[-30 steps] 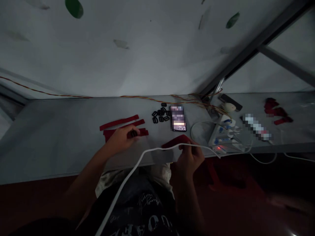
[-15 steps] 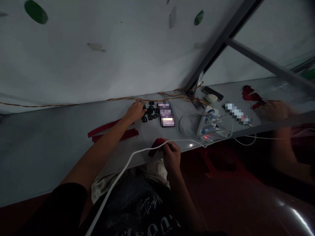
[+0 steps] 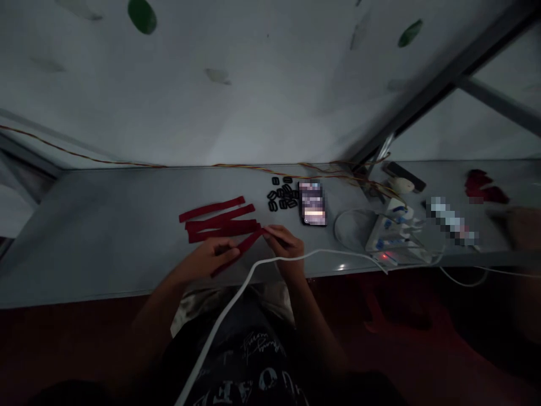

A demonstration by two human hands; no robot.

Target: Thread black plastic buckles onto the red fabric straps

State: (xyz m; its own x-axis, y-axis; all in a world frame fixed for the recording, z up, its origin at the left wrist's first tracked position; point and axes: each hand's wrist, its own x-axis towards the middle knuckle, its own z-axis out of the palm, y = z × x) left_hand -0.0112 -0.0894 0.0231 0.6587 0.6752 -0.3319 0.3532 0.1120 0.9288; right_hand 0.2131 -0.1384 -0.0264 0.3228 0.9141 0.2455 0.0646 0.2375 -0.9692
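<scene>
A red fabric strip (image 3: 243, 248) slants between my two hands, close to the table's front edge. My left hand (image 3: 213, 252) grips its lower left part between thumb and fingers. At the upper right end, my right hand (image 3: 286, 243) pinches the strip with the fingertips; whether a small part is also in that pinch I cannot make out. Several more red strips (image 3: 215, 209) lie flat just beyond my left hand. Behind my right hand is a loose group of small black slide buckles (image 3: 283, 194), beside a phone (image 3: 313, 204) with a lit screen.
A white cable (image 3: 257, 264) hangs across the view in front of my right wrist. To the right stands a power strip (image 3: 386, 231) with plugs and a red light. Farther right are another lit phone (image 3: 452, 220), crumpled red fabric (image 3: 484, 186) and another person's blurred hand (image 3: 524, 225).
My left hand has left the black buckles and come back toward me onto the red strip at my right hand. The strip is now stretched between both hands. The view has shifted left.
</scene>
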